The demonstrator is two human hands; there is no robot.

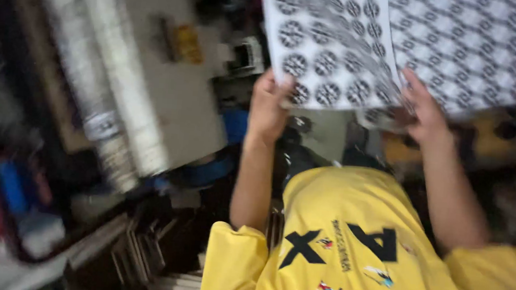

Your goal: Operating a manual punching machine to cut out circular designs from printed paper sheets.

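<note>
Left hand (267, 105): raised, fingers curled around the lower edge of the left sheet (326, 42), gripping it.
Right hand (422, 113): raised, fingers spread and pressed on the lower edge of the right sheet (472, 45), holding it.
Sheets: white, printed with rows of dark round patterns (blurred), side by side and overlapping at the middle, held up at the frame's top, above the hands.
Shirt (354, 253): yellow, black marks, short sleeves, bottom right.
Rolls (105, 76): long pale ones leaning at left, beside a grey board (182, 88).
Floor (28, 206): blurred clutter, lower left.
</note>
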